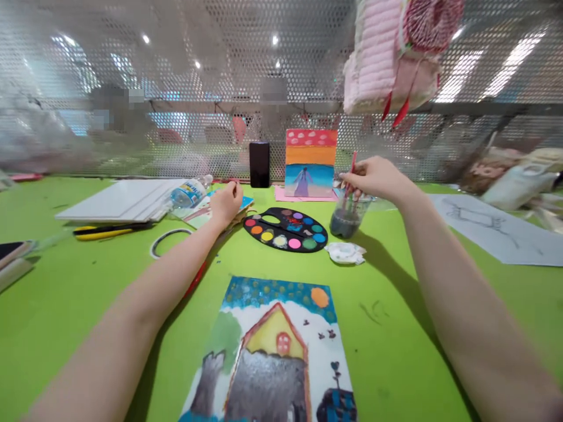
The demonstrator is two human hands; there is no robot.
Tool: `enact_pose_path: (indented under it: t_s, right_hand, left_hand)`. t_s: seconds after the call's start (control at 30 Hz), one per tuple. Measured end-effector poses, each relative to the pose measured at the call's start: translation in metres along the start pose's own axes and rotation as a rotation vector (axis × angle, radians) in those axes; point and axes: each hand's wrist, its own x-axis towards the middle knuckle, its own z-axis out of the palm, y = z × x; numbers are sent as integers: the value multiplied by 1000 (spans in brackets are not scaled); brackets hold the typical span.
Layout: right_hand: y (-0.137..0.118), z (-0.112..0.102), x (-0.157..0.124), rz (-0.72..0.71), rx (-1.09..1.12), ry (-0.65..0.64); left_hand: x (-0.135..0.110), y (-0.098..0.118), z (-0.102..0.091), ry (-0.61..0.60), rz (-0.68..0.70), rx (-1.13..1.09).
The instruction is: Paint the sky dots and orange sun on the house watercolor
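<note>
My right hand (372, 176) pinches a red-handled paintbrush (354, 159), its lower end down in a clear plastic cup of dark water (345, 221). My left hand (226, 204) is closed above some painted sheets (200, 212); whatever its fingers hold is hidden. Between the two hands lies a black paint palette (285, 230) with several coloured wells. A crumpled white tissue (346, 253) rests just in front of the cup. Nearest me, a painting of a house (272, 351) with a yellow gable and a grey wall lies flat on the table.
A small sunset painting (310, 164) stands upright at the back beside a black box-like object (259, 164). Left are a plastic bottle (187, 193), white boards (118, 199), a yellow-black cutter (109, 231) and a tape roll (169, 241). A pencil drawing (497, 228) lies right on the green table (387, 363).
</note>
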Motion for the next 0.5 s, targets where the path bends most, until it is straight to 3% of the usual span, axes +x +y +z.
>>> enact_pose_path:
  t_s: [0.33,0.5]
  right_hand:
    - [-1,-7,-7,20,-130,51]
    - [4,-11,-6,27,-251,178]
  left_hand:
    - [-5,-4,3,-96,-3,-2]
    - [-8,-6,3,-125,24,-2]
